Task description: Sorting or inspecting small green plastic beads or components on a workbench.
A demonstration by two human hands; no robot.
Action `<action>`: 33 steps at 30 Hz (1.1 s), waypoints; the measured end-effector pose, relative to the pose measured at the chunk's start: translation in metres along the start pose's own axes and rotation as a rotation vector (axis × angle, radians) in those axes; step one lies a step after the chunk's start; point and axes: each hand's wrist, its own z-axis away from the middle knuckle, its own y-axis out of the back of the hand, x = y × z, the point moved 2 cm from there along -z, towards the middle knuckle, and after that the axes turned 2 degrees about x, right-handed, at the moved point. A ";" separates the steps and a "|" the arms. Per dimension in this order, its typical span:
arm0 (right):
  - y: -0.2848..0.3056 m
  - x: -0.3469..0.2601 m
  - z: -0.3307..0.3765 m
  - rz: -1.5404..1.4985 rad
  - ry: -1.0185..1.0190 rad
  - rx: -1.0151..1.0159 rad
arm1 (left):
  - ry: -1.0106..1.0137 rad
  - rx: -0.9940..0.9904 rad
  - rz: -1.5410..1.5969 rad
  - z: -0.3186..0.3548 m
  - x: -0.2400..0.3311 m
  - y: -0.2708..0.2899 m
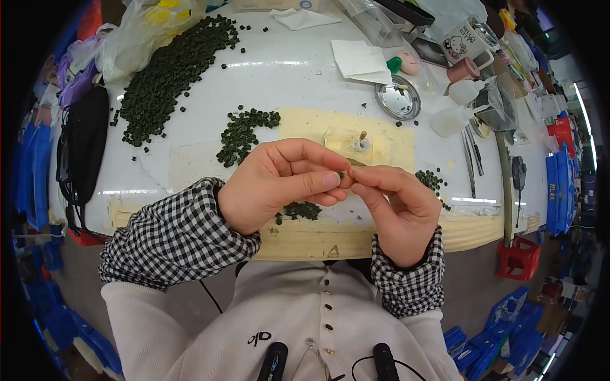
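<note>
A small dark green bead [341, 174] sat pinched between the two hands above the near edge of the white table [292, 70]. It was too small and too covered by fingertips to tell its long axis or which way it pointed.

Containers came next. A round metal dish [397, 97] lay far and to the right of the hands, with a few small bits in it that could not be made out. A printed mug [462, 43] stood at the far right; its contents were hidden. A crumpled clear plastic bag [136, 35] lay at the far left, beside a long heap of green beads [168, 73]. A smaller pile of beads [241, 133] lay just beyond the left hand, and another cluster [431, 180] lay to the right of the right hand.

The left hand [276, 184] had thumb and forefinger pressed together on the bead, the other fingers curled. The right hand [400, 206] met it from the right, its fingertips closed tight against the same bead. Both wrists wore checked cuffs [178, 238].
</note>
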 end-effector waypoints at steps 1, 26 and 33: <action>-0.001 0.001 0.002 -0.039 -0.044 0.007 | 0.004 -0.003 0.009 0.000 -0.001 0.001; -0.004 -0.004 0.001 0.240 0.247 -0.062 | -0.024 0.073 0.046 0.004 -0.003 0.000; -0.002 -0.003 0.001 0.255 0.252 -0.098 | -0.243 0.090 -0.270 0.006 0.004 -0.003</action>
